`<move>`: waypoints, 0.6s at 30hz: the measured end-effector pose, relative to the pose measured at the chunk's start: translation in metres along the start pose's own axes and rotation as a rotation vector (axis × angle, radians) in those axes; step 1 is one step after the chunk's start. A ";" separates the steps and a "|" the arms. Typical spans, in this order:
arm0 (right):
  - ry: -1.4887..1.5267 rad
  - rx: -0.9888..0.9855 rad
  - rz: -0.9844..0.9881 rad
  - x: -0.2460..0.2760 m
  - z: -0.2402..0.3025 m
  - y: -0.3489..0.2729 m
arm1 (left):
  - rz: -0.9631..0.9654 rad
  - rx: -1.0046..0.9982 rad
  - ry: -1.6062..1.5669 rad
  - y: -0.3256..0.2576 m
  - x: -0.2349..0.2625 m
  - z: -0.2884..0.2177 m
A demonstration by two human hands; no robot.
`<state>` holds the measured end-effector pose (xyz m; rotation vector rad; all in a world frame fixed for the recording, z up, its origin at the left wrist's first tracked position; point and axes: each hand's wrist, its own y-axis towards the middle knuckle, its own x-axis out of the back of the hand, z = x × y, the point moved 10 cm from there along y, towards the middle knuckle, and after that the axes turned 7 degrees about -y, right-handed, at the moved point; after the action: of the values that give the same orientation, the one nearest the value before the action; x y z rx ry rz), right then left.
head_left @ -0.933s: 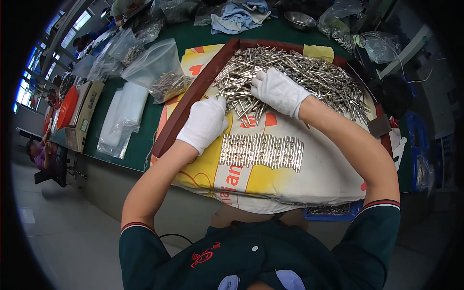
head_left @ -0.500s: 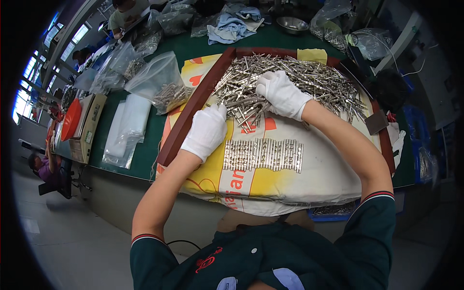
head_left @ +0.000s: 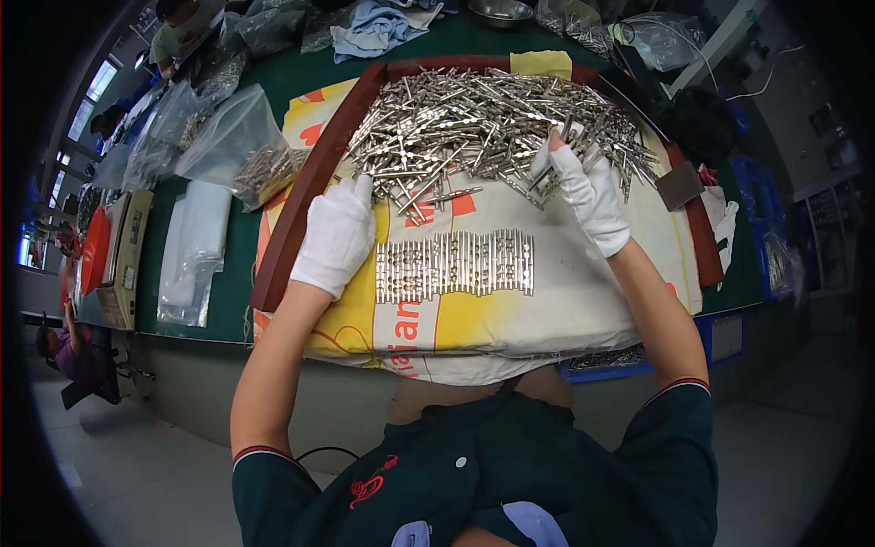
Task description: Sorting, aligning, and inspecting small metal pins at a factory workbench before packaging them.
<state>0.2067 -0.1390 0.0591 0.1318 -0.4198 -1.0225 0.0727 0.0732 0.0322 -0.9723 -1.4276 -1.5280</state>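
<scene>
A heap of thin, silvery metal pins [head_left: 465,118] spreads across the back of a wooden-edged tray [head_left: 314,205]. My right hand [head_left: 588,196], in a white glove, is at the heap's right front. Its thumb and fingers close around a few metal pins, though the fingertips partly blend into the pile. My left hand [head_left: 335,232], gloved too, is by the tray's left side at the heap's near edge. Its fingers are curled, and what they hold, if anything, is hidden. Between my hands and closer to me, a neat row of pins [head_left: 456,264] lies side by side on a printed cloth [head_left: 583,310].
Left of the tray are a clear bag of pins [head_left: 260,164], flat plastic bags [head_left: 193,246] and a scale [head_left: 128,264]. A blue cloth [head_left: 374,32] and a metal bowl [head_left: 501,11] sit behind. A dark block [head_left: 679,185] rests on the right rim. Other people sit at the left.
My right hand has moved rightward from the middle of the heap to its right front, and its fingers now point away from me. My left hand stays near the tray's left side. The view has shifted.
</scene>
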 end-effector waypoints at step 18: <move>-0.007 -0.160 -0.036 0.003 -0.053 -0.074 | -0.185 -0.238 -0.588 0.029 0.062 -0.110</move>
<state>0.1698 -0.1844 -0.0104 -0.0071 -0.3417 -1.0885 0.0752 -0.0412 0.0931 -1.5635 -1.8018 -1.6497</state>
